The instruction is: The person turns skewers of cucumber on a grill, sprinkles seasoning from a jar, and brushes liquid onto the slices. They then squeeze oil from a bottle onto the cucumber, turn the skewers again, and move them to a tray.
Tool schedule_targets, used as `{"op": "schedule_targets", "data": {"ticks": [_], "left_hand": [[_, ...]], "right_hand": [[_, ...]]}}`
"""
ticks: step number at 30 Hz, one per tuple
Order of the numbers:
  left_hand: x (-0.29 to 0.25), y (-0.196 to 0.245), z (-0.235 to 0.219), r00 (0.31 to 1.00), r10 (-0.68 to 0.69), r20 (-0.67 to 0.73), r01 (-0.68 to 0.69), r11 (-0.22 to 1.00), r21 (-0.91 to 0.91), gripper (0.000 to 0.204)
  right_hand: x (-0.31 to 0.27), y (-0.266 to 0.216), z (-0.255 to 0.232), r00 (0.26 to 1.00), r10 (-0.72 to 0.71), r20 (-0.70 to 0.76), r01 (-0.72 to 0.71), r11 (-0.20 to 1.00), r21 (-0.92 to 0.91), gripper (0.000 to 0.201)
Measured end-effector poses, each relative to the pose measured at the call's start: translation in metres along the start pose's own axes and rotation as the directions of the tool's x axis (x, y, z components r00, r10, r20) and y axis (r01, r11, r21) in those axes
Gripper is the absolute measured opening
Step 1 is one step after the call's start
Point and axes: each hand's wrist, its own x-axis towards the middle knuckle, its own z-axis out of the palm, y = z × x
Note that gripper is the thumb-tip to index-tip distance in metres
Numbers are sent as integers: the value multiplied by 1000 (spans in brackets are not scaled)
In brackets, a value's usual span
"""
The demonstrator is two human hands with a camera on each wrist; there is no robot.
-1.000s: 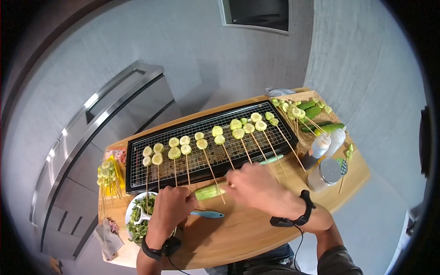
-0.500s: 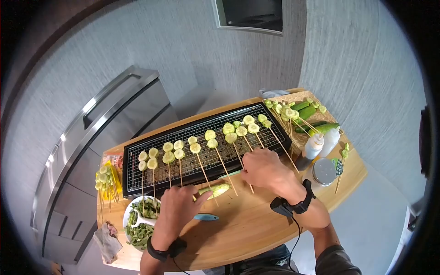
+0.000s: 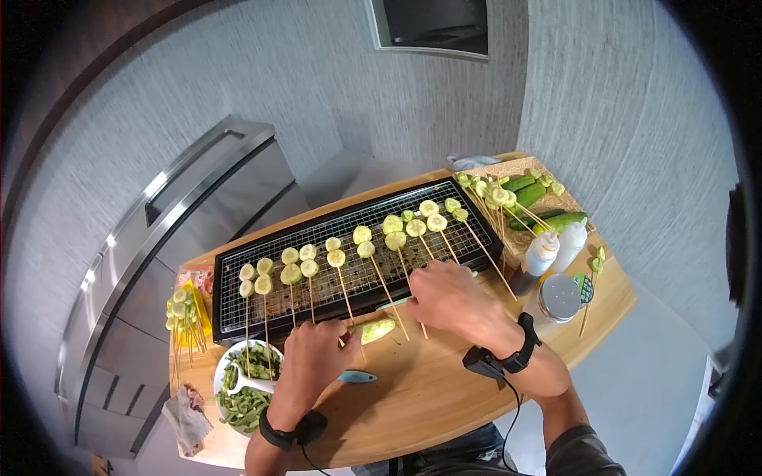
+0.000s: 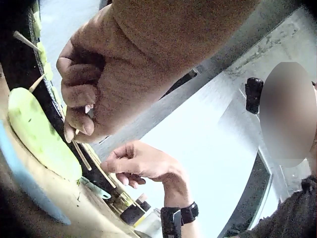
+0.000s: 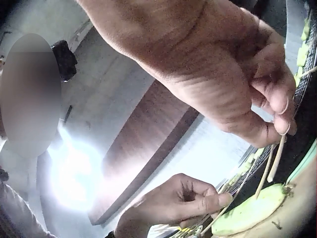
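Slices could catch on grill (image 3: 274,321) wires and tear if sticks twist unevenly; right wrist could knock bottles (image 3: 541,252). Left hand (image 3: 312,361) pinches skewer (image 3: 345,293); right hand (image 3: 452,297) pinches another skewer (image 3: 404,263). Both slice ends lie on grill, beyond hands; pale green vegetable (image 3: 377,329) on table between hands.

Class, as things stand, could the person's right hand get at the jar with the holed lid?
Probably yes: the right hand is near the jar, with only one grill skewer's end jutting between them. Its grip holds another skewer, so it would likely need to let go first.
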Motion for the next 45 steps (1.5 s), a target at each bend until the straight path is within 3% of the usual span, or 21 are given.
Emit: {"op": "schedule_targets", "data": {"ticks": [4,7,13,19,22,24,27,30,34,36,45], "left_hand": [[0,8,-5,994,-34,101,35,999,-13,28],[0,7,-2,998,-2,58,6,998,-61,28],[0,1,-7,1000,-5,14,5,1000,-22,23],[0,2,-6,1000,-21,-4,21,999,-50,22],[0,4,-8,1000,-21,20,22,999,-29,24],[0,2,-6,1000,-6,15,7,999,-31,26],[0,3,-7,999,6,36,-6,1000,-4,29],[-1,4,-7,998,18,61,-19,1000,24,31],[-1,5,-8,997,14,74,-17,999,38,31],[-1,2,-5,998,35,44,-36,999,26,29],[-2,2,-7,1000,24,19,-24,999,22,23]], "right_hand": [[2,0,1,998,51,26,-51,999,-5,19],[-2,2,2,1000,5,21,-4,1000,-6,18],[-2,0,-9,991,52,126,-54,999,10,18],[-2,3,-5,993,45,106,-47,999,13,19],[-7,2,-1,996,86,-1,-86,996,-32,26],[-14,-4,-4,976,7,-216,12,996,86,29],[-16,-22,-5,991,-47,-125,51,998,23,25],[-14,-18,15,977,-144,-156,152,988,40,31],[-9,-19,27,975,-146,-169,151,989,12,27],[-8,-25,19,989,-115,-94,116,993,6,8],[-14,-38,24,975,-191,-118,200,977,75,11]]}}
